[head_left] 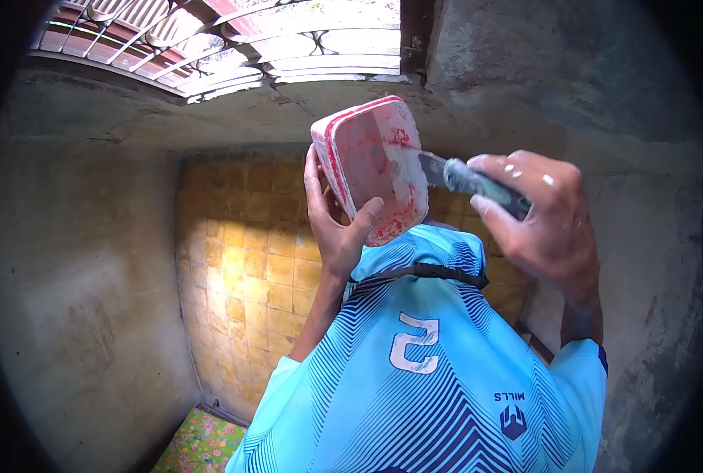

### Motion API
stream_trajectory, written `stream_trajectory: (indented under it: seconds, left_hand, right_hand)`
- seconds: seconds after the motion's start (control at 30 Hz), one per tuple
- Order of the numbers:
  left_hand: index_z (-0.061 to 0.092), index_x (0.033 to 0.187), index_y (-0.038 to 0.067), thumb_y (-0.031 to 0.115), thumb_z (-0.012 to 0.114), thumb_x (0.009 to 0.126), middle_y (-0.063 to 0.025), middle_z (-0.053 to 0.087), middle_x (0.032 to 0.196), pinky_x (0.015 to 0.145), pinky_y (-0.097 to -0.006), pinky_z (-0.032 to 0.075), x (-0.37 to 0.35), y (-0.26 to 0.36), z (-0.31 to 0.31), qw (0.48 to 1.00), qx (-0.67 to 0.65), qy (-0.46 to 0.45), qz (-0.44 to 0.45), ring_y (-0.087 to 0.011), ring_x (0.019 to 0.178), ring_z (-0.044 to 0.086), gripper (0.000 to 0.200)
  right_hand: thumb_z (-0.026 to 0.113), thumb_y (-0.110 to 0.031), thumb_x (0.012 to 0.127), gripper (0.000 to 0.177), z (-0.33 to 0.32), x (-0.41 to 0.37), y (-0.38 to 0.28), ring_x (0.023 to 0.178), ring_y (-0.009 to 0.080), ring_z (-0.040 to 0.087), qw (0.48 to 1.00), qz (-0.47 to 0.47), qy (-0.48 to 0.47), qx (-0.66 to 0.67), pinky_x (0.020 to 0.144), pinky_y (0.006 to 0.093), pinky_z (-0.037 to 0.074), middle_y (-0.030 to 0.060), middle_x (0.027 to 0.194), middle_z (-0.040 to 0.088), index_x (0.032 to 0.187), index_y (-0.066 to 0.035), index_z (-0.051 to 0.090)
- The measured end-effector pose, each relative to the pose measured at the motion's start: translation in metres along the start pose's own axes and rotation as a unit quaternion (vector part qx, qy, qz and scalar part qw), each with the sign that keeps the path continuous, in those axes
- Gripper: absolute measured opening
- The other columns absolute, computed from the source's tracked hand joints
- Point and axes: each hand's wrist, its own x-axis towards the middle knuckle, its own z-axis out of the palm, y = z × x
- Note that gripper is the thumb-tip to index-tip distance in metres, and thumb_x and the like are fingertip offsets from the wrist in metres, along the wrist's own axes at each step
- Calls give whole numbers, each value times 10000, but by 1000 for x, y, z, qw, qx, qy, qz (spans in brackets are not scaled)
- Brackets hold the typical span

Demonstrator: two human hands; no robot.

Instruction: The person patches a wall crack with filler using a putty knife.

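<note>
My left hand (337, 229) grips a plastic tub (337, 162) from its left side, with the thumb over the near rim. The tub is whitish with a red band at its rim. It is tilted so that its inside shows, smeared with white and red residue. In my right hand (537, 213) is a putty knife (477, 183), held by its dark, stained handle. The knife's blade points left into the tub's mouth; its tip is hard to make out against the smeared inside. White spots mark the knuckles of my right hand.
A barred window (288, 47) opens at the top, above a rough grey wall (525, 94). A bare wall (83, 299) stands on the left. Below lies a yellow tiled floor (245, 213) with a sunlit patch. A flowered cloth or mat (198, 443) shows at the bottom left.
</note>
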Motion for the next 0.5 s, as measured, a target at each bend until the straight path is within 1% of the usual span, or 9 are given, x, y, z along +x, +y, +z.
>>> stream_trajectory:
  seconds: [0.1,0.13,0.23,0.27,0.37,0.4,0.5]
  left_hand:
    - [183,1506,2,340,803,699,-207,414,1385,981,-411,479,2,2,2,999,13,14,26,-307,1230,513,1073]
    - [179,1507,1,339,807,697,-205,414,1383,974,-404,480,2,2,2,999,19,17,35,-304,1224,515,1079]
    - [169,1511,-2,327,816,693,-199,411,1381,973,-392,470,-1,-1,3,997,36,31,58,-295,1220,510,1093]
    - [165,1512,-3,322,818,692,-197,409,1380,975,-389,464,-3,-1,3,996,42,36,65,-293,1221,506,1097]
    - [151,1515,-4,312,823,690,-191,398,1383,998,-391,440,-6,5,4,996,3,50,71,-293,1238,487,1110]
    - [146,1515,-3,316,823,687,-191,384,1392,1019,-399,423,-7,5,2,998,6,34,58,-299,1255,471,1115]
    - [151,1512,-2,312,817,692,-188,371,1400,1031,-405,422,-8,3,1,997,-29,50,43,-299,1258,468,1102]
  right_hand:
    - [733,-16,719,322,7,-10,-23,690,298,682,998,44,-38,-34,635,360,547,190,838,681,1038,6,696]
    - [737,-20,721,349,12,-13,-28,682,312,675,997,58,-37,-34,632,366,550,182,828,669,1064,16,680]
    - [737,-22,726,347,25,-16,-38,681,314,672,996,73,-41,-40,621,365,546,180,836,660,1064,24,672]
    - [733,-20,730,347,27,-15,-37,677,310,669,995,74,-50,-39,605,363,539,176,838,652,1068,29,668]
    - [729,-19,732,365,38,-14,-26,674,313,667,996,63,-53,-20,609,371,534,181,831,656,1089,25,665]
    - [729,-20,733,358,40,-14,-23,679,315,669,997,61,-45,-7,616,373,533,183,827,660,1083,24,668]
    - [729,-38,738,334,46,-15,-11,695,327,668,998,53,-21,38,643,390,530,185,812,663,1062,25,674]
